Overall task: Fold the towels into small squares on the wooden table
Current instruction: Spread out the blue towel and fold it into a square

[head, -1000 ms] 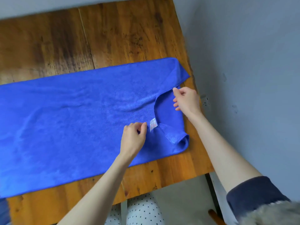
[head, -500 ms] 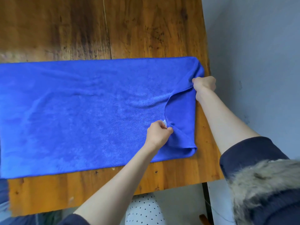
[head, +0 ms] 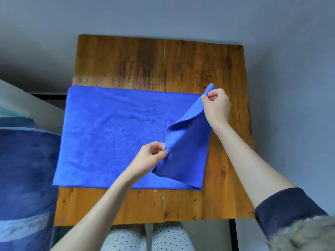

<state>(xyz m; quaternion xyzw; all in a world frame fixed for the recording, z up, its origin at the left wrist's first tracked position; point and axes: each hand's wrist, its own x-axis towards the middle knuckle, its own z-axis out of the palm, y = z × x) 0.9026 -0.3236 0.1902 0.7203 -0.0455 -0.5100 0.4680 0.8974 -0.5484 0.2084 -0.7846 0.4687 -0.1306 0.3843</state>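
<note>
pinching the towel [head: 116, 134] corners, the left hand [head: 150, 156] and right hand [head: 216, 105] lift its end off the table [head: 126, 58]; uneven pulling could skew the fold.

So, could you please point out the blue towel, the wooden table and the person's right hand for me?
blue towel [head: 112, 131]: head view, on its flat middle.
wooden table [head: 126, 58]: head view, on the bare far planks.
right hand [head: 216, 105]: head view, on the back of the hand pinching the towel's far corner.
</note>
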